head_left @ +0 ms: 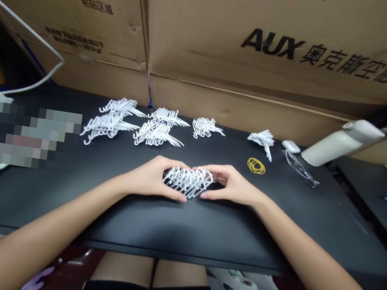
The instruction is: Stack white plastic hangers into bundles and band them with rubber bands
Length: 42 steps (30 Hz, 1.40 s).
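Observation:
A bundle of white wire hooks is held between my two hands, low over the black tabletop near its middle. My left hand wraps the left end, with its thumb along the near side. At the right end, my right hand curves around the hooks, thumb in front and fingers behind. Some fingertips of both hands are hidden behind the bundle. More piles of white hooks lie at the back left, with others beside them. A smaller pile and a fanned bunch lie farther right.
Yellow rubber bands lie right of centre. Behind them are glasses, a small white case and a tilted white bottle. Cardboard boxes wall the back. A white cable and a blurred-out item are at left.

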{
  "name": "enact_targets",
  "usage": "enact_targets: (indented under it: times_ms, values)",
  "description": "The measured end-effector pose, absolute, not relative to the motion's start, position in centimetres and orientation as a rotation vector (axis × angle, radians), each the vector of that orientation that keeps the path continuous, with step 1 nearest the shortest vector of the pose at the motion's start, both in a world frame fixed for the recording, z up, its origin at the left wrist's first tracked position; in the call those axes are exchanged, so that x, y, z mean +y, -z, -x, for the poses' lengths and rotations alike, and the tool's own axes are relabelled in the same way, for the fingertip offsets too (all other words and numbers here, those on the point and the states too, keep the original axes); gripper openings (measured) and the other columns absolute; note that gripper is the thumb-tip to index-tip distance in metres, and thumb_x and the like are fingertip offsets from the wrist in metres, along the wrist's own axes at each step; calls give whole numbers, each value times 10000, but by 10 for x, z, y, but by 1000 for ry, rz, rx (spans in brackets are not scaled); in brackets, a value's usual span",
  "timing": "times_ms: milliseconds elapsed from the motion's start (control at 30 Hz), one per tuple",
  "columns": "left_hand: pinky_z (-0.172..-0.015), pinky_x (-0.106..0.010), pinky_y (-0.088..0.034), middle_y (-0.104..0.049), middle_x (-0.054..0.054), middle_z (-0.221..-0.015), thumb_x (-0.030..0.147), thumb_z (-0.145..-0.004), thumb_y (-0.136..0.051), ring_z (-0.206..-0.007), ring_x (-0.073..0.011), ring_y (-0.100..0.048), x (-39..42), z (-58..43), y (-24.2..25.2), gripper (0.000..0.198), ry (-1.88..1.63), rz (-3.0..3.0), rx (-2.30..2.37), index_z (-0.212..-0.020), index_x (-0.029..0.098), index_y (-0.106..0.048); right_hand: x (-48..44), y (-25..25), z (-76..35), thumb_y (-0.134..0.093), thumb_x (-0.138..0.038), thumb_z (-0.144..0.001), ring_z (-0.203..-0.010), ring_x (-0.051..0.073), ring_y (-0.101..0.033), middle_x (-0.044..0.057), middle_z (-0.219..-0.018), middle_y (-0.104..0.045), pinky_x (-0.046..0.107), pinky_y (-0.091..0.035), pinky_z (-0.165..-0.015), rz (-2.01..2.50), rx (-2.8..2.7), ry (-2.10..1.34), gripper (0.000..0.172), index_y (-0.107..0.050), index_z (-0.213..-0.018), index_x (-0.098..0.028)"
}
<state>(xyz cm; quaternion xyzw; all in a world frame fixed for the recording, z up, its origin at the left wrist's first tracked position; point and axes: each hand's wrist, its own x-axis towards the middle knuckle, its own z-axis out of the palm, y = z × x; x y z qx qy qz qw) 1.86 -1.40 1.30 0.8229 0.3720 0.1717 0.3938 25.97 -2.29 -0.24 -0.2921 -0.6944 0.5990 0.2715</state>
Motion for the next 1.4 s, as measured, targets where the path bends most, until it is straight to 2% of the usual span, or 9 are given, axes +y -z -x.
enact_targets:
  times_ms: [67,167,267,433,567,833,1133,1267,1400]
  values:
    - [-811,-285,-462,-705,-33,-1010,493,-615,-758,-904,-222,-637,-16,-21,-13,603,-459,-2107,946,-1116,179,-640,-24,4,-258,-790,-227,-658,-1089,217,-618,76,-1146,-667,373,-457,-1003,789,-1849,-1593,576,-611,-1203,-174]
    - [-908,-301,-438,-672,-47,-1131,456,-620,-766,-1027,-230,-613,-18,-21,-15,665,-494,-2106,901,-1203,200,-572,-27,7,-254,-785,-209,-663,-1066,211,-622,74,-1118,-674,358,-472,-973,789,-1817,-1542,530,-628,-1167,-163]
    - [-967,-317,-409,-647,-60,-1194,435,-629,-766,-1101,-236,-585,-17,-19,-17,696,-478,-2090,876,-1244,208,-533,-29,8,-253,-795,-198,-644,-959,197,-648,56,-1014,-691,341,-506,-896,812,-1807,-1528,469,-651,-1089,-154]
    - [-790,-276,-459,-686,-44,-1023,480,-662,-728,-906,-216,-621,-15,-16,-18,552,-408,-2079,909,-1114,176,-635,-29,2,-255,-797,-188,-634,-845,168,-648,38,-909,-677,312,-521,-827,874,-1816,-1526,382,-644,-981,-140]
    - [-672,-238,-434,-683,-10,-858,484,-684,-714,-764,-169,-589,-15,-15,-19,465,-386,-2048,916,-1014,158,-675,-27,-2,-258,-801,-210,-632,-833,161,-650,32,-896,-674,305,-524,-822,885,-1798,-1514,372,-632,-955,-140]
    - [-757,-244,-440,-697,-11,-924,422,-681,-737,-853,-186,-608,-13,-13,-18,413,-420,-2035,882,-1000,166,-677,-22,-8,-266,-819,-226,-610,-841,176,-661,47,-900,-695,310,-526,-827,922,-1839,-1478,389,-652,-949,-135]
    - [-743,-238,-439,-713,-13,-931,474,-619,-767,-837,-188,-635,-18,-22,-16,537,-476,-2101,966,-1050,168,-669,-36,10,-247,-797,-247,-647,-876,192,-678,37,-926,-688,299,-541,-825,857,-1824,-1368,377,-613,-962,-153]
    - [-712,-227,-445,-722,-10,-914,466,-611,-775,-797,-179,-647,-21,-28,-13,556,-548,-2117,953,-1069,171,-663,-40,13,-242,-753,-302,-715,-843,181,-655,47,-927,-666,292,-538,-789,849,-1962,-1114,335,-615,-984,-159]
    - [-758,-226,-452,-722,-15,-990,468,-626,-766,-854,-189,-660,-22,-28,-9,602,-582,-2158,906,-1140,187,-632,-39,13,-241,-743,-365,-730,-751,167,-577,51,-864,-623,290,-494,-694,847,-2116,-718,323,-625,-955,-165]
